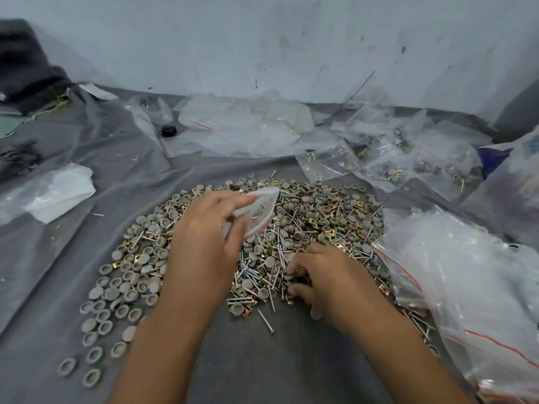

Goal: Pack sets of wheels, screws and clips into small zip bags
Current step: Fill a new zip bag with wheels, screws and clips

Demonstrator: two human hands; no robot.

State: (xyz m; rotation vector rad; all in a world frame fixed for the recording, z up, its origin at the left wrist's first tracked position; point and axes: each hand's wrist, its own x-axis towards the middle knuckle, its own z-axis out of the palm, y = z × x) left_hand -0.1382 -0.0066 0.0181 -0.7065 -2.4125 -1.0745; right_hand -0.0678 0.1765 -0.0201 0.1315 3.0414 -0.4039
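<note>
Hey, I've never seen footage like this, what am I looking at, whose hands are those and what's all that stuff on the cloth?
There is no machine here. It is one picture from a camera worn on a person's head, looking forward and down at their own two bare hands.

The left hand holds a small clear zip bag above the work. The right hand reaches into a pile of parts, fingers curled as if picking some up; what it grips is too small to tell.

The pile lies on a grey cloth: round grey wheels, thin screws and small brass-coloured clips. Loose clear bags lie to the right and further back, some already holding parts.
</note>
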